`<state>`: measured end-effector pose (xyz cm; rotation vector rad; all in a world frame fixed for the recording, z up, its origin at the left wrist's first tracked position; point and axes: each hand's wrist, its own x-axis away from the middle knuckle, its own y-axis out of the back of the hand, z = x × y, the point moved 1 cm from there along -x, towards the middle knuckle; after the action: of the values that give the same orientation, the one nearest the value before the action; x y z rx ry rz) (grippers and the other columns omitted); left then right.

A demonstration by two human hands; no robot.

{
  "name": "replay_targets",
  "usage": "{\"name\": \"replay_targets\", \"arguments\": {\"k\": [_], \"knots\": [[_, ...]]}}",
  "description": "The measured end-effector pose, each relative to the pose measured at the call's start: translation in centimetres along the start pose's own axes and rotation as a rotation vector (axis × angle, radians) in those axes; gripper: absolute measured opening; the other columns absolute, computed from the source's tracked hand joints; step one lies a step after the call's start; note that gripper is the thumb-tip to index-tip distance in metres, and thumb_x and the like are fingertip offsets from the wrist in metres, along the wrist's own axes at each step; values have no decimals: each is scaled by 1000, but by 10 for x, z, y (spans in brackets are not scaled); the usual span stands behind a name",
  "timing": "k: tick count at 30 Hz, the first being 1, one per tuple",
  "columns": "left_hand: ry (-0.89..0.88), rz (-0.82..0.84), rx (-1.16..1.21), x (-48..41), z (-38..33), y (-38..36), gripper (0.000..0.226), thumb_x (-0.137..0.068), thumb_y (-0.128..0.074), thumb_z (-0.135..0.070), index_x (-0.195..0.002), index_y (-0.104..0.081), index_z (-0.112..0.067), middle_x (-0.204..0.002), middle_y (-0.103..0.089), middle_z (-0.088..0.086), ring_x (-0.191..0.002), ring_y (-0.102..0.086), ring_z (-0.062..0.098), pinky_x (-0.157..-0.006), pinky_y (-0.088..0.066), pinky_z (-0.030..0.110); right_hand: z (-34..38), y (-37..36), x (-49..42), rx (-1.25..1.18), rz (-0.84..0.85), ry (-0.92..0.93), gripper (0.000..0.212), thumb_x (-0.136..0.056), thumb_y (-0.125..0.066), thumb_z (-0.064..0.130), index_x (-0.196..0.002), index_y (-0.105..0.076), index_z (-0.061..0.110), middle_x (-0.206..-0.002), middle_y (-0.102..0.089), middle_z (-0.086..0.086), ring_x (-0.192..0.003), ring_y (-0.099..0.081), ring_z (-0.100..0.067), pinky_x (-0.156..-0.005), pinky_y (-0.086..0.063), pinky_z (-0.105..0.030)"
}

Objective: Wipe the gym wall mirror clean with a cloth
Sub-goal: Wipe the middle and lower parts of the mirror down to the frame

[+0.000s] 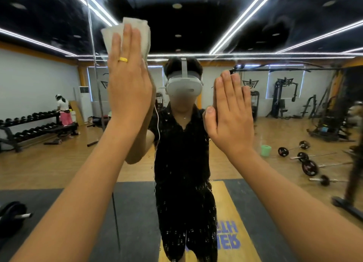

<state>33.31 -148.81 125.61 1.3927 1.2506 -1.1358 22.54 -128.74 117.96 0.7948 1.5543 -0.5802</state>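
Left hand (127,81), fingers straight, presses folded cloth (144,31) onto wall mirror (275,108) up-left of reflected headset (184,86) for wiping pressure. Right hand (231,112), right of headset, is flat and empty, likely bracing.

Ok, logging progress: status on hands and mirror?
Left hand flat, pressing cloth high on mirror. Right hand open, empty, at the glass. Spots lower down.

Pale off-white cloth (141,33). Yellow ring (123,59) on the left hand (127,88). Mirror (255,163) flecked white, reflecting black clothing (180,153), white headset (184,86), green bucket (266,150), yellow mat (225,206) with blue lettering.
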Motion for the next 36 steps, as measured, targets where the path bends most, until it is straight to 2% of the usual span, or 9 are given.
{"name": "replay_targets", "arguments": {"k": [4,8,14,16,21,24,28,32,36], "knots": [[38,10,9,71,16,-2,54,-112,-27,-24,-165,-18,-17,-173,-9,-4,-159,-1,16,-127,-26,47,-3,0,1,-5,3,6,64,-105,-34,29,-161,-23,0,-169,-21,-19,-158,-15,-33,-129,-11,-52],[10,13,-47,75,30,-8,54,-113,-30,-23,-165,-16,-21,-172,-3,-11,-159,-1,13,-127,-8,25,-4,0,2,-2,1,3,64,-105,-35,29,-161,-23,0,-169,-21,-19,-158,-15,-33,-129,-11,-53],[-10,-40,25,23,37,-4,55,-110,-32,-18,-163,-22,-6,-171,-20,13,-158,-18,31,-128,-21,45,-3,0,1,5,10,-6,65,-105,-34,29,-162,-21,2,-170,-19,-18,-158,-13,-32,-129,-10,-51],[56,-51,30,51,30,-6,55,-112,-28,-23,-165,-12,-18,-173,-12,4,-160,-10,25,-129,-19,45,-3,0,2,-4,14,-10,65,-105,-36,28,-162,-21,2,-170,-18,-17,-158,-13,-32,-129,-9,-50],[17,48,-59,117,26,-3,53,-112,-32,-21,-163,-22,-7,-171,-19,9,-159,-13,30,-130,-5,34,2,1,0,-22,13,-21,65,-104,-39,27,-161,-22,2,-169,-20,-18,-158,-14,-32,-129,-11,-52],[24,58,-44,80,21,-6,55,-112,-25,-27,-164,-17,-11,-173,-11,4,-159,-10,30,-127,-19,56,1,1,2,-10,26,-20,65,-104,-39,27,-161,-22,2,-169,-20,-18,-158,-14,-32,-129,-12,-53],[9,42,9,40,11,-5,56,-110,-27,-22,-165,-15,-13,-174,-10,3,-160,-6,28,-123,-32,55,-1,3,1,-2,35,-22,65,-104,-37,28,-161,-22,1,-170,-19,-18,-158,-13,-32,-129,-12,-53],[4,29,17,97,14,-15,54,-111,-30,-20,-163,-19,-9,-171,-17,9,-159,-9,29,-129,-16,51,1,2,1,-17,31,-31,65,-104,-39,27,-162,-21,1,-170,-18,-17,-159,-12,-31,-129,-11,-53],[-82,96,-70,144,21,-22,59,-109,-38,-16,-164,-16,-11,-171,-20,11,-159,-12,32,-129,-13,49,1,1,2,-2,27,-20,65,-104,-38,27,-161,-22,1,-169,-19,-18,-158,-13,-32,-129,-11,-53]]}}
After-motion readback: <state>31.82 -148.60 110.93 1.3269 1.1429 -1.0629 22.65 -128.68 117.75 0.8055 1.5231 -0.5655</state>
